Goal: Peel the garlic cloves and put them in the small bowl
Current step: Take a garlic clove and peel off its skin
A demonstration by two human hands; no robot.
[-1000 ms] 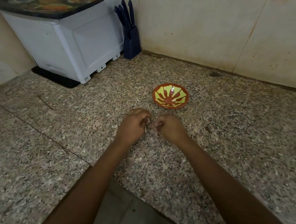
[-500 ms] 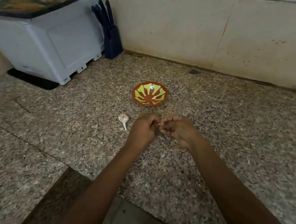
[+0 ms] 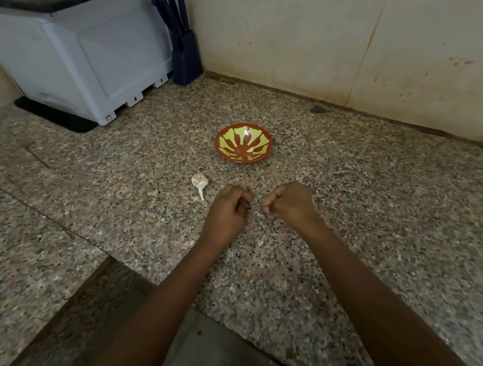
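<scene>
A small red bowl [image 3: 244, 146] with a yellow-green pattern stands on the granite counter, and nothing shows inside it. A whole white garlic bulb [image 3: 200, 182] lies to its near left, stalk pointing toward me. My left hand [image 3: 227, 214] is just below the bulb, its fingers curled against the thumb round a small piece of garlic that is mostly hidden. My right hand [image 3: 292, 205] is a short gap to the right, with fingers curled and thumb pressed to forefinger. I cannot see anything in it.
A white plastic appliance [image 3: 83, 56] on a black mat stands at the back left, with a dark blue knife block [image 3: 185, 56] beside it in the corner. The tiled wall [image 3: 305, 32] runs behind the bowl. The counter's step edge [image 3: 155, 286] lies below my left forearm.
My hands were pressed together working at a clove and have drawn apart. The garlic bulb, hidden a second ago, now lies uncovered to the left. The camera has shifted.
</scene>
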